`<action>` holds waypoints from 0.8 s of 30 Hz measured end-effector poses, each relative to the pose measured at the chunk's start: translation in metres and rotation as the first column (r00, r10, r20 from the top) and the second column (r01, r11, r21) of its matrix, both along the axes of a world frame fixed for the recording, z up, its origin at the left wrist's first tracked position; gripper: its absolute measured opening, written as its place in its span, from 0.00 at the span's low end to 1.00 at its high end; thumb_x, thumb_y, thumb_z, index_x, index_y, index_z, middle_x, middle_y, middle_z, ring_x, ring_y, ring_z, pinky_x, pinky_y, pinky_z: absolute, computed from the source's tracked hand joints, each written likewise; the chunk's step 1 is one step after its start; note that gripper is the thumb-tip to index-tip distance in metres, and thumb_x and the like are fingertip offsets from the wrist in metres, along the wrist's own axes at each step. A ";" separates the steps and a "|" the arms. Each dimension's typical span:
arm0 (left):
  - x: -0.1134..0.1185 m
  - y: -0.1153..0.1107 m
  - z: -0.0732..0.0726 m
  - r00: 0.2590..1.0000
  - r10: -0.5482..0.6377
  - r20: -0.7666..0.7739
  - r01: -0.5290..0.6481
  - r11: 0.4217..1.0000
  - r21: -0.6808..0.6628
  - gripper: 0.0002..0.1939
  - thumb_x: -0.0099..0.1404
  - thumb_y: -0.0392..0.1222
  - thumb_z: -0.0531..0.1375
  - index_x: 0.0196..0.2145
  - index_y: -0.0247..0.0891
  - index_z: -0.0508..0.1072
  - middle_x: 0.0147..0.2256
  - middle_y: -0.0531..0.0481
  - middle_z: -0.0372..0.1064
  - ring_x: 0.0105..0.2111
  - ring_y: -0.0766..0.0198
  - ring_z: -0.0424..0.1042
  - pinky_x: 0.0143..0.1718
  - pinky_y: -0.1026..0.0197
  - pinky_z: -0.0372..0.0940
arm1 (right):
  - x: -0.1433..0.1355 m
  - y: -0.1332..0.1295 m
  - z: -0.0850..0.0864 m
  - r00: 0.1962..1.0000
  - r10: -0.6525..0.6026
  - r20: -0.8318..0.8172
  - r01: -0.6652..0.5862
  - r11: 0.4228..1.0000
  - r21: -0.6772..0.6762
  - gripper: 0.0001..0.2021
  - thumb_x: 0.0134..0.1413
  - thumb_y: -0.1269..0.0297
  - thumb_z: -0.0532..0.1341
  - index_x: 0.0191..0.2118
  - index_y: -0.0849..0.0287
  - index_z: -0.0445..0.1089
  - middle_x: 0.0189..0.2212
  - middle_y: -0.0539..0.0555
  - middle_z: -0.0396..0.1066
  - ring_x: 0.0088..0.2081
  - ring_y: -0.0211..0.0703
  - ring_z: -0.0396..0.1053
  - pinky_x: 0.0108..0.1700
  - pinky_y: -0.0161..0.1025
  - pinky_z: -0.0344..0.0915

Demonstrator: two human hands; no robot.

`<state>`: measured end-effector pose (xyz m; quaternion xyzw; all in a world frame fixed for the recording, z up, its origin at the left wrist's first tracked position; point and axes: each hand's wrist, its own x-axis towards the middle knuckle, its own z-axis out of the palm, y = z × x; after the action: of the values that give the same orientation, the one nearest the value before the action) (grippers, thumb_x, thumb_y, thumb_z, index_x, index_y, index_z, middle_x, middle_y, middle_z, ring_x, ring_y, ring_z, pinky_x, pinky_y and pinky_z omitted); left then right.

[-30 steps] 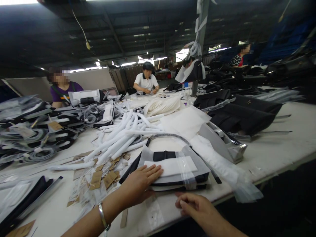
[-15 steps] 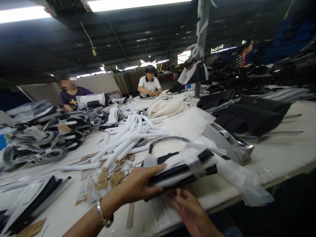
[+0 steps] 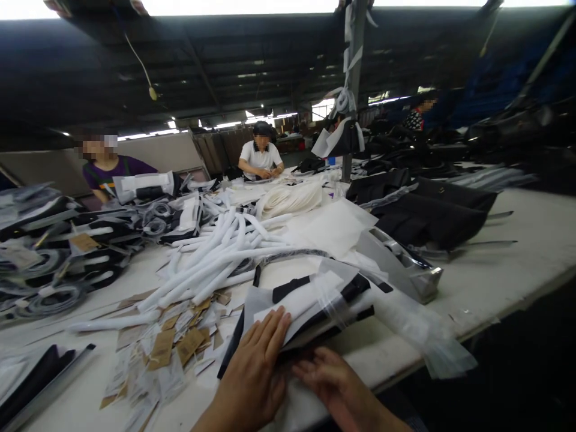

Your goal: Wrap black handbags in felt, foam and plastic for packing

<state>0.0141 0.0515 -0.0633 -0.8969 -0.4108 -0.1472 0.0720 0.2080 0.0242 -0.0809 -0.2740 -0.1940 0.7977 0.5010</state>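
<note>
In front of me on the table lies a black bag (image 3: 355,288), folded flat, with white paper over it and a clear plastic band across its right part. A plastic-wrapped strap (image 3: 292,253) loops out behind it. My left hand (image 3: 254,363) lies on the left part of the bag's white paper, fingers stretched out and together, thumb lower down. Close to the bag's front edge is my right hand (image 3: 335,381), palm turned up and fingers loosely extended. Whether its fingertips touch the bag, I cannot tell. Nothing shows in its grasp.
White foam tubes (image 3: 211,258) and brown tags (image 3: 162,348) lie left of the bag. Wrapped bags (image 3: 54,258) are piled farther left. A metal-ended dispenser (image 3: 418,276) and black bags (image 3: 432,210) stand right. Co-workers, one in a white shirt (image 3: 261,157), sit across the table.
My left hand has let go of the bag's left edge and now lies flat on its paper. The bag's left end has spread open. My right hand stays near the front edge.
</note>
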 end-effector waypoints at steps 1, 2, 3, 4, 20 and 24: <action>-0.002 0.001 -0.002 1.000 0.001 0.010 -0.001 0.999 0.036 0.43 0.61 0.35 0.58 0.70 0.32 0.44 0.69 0.39 0.47 0.68 0.50 0.51 0.64 0.48 0.59 | -0.001 0.000 0.003 1.000 0.015 0.015 -0.016 1.000 0.024 0.17 0.35 0.74 0.67 0.38 0.60 0.79 0.42 0.55 0.77 0.52 0.50 0.70 0.63 0.47 0.58; -0.003 0.003 -0.005 1.000 0.005 0.031 -0.008 0.997 0.081 0.43 0.60 0.34 0.58 0.70 0.33 0.45 0.68 0.39 0.50 0.67 0.50 0.54 0.63 0.49 0.61 | -0.001 0.001 0.005 0.999 0.034 0.035 -0.036 0.998 0.054 0.19 0.36 0.73 0.67 0.41 0.60 0.79 0.45 0.56 0.76 0.54 0.51 0.69 0.62 0.47 0.59; -0.005 0.006 -0.007 0.998 0.014 0.062 -0.021 0.992 0.126 0.43 0.60 0.32 0.57 0.70 0.34 0.45 0.67 0.39 0.54 0.66 0.52 0.57 0.62 0.50 0.62 | 0.000 0.002 0.008 0.996 0.060 0.072 -0.066 0.994 0.089 0.21 0.38 0.71 0.67 0.44 0.59 0.78 0.48 0.57 0.75 0.56 0.53 0.68 0.62 0.48 0.59; -0.007 0.009 -0.010 0.995 0.026 0.100 -0.042 0.986 0.159 0.43 0.60 0.30 0.57 0.70 0.35 0.45 0.66 0.40 0.57 0.64 0.53 0.60 0.61 0.51 0.64 | 0.003 0.005 0.010 0.986 0.087 0.139 -0.106 0.985 0.133 0.21 0.41 0.69 0.67 0.47 0.59 0.77 0.51 0.57 0.74 0.57 0.54 0.67 0.61 0.49 0.60; -0.022 0.038 0.093 0.784 0.399 0.476 -0.415 0.906 -0.076 0.34 0.65 0.47 0.61 0.66 0.48 0.55 0.60 0.50 0.67 0.58 0.53 0.70 0.55 0.55 0.67 | -0.001 0.011 -0.007 0.469 -0.274 0.840 -0.817 0.227 0.530 0.41 0.50 0.52 0.72 0.68 0.50 0.57 0.68 0.60 0.52 0.68 0.66 0.50 0.70 0.61 0.39; -0.030 0.030 0.120 0.797 0.423 0.431 -0.479 0.878 0.023 0.35 0.64 0.48 0.62 0.66 0.52 0.56 0.59 0.53 0.69 0.55 0.53 0.72 0.52 0.57 0.68 | 0.012 0.012 -0.020 0.394 -0.257 0.882 -0.832 0.307 0.461 0.41 0.52 0.48 0.70 0.68 0.54 0.56 0.67 0.63 0.52 0.68 0.66 0.48 0.70 0.62 0.40</action>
<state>-0.0163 0.0820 0.0565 -0.7142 -0.6080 -0.3386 0.0753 0.2199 0.0365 -0.1009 -0.2578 -0.8696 0.3766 0.1883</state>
